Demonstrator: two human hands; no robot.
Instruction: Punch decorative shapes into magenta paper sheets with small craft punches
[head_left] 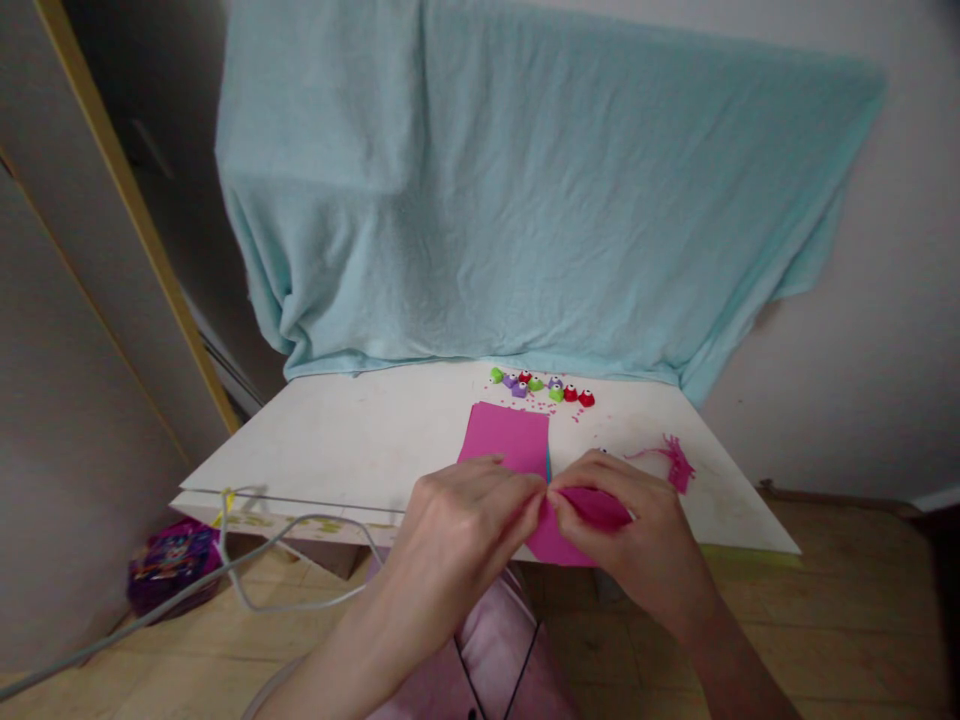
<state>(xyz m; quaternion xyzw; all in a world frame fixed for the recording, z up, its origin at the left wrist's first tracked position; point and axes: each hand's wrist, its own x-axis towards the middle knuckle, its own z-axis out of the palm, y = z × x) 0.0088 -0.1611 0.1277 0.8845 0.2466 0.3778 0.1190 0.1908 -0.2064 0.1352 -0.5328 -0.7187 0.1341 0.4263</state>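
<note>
A bright pink sheet (508, 432), paper or thin foam, lies on the white board in front of me. My left hand (465, 515) rests over its lower part, thumb and fingertips pinched at the sheet's right side. Close against them, my right hand (637, 515) pinches a pink piece (562, 545) that reaches down over the near edge of the board. Whether this piece joins the larger sheet is hidden by my fingers. A thin blue strip shows along the sheet's right edge. Both hands are closed, fingertips nearly touching.
Several small red, green and purple eyed pieces (556, 393) sit beyond the sheet among tiny pink scraps. A heap of pink strips (679, 465) lies to the right on the white board (337, 430). A light cable (292, 600) loops at the left; a teal cloth (525, 200) hangs behind.
</note>
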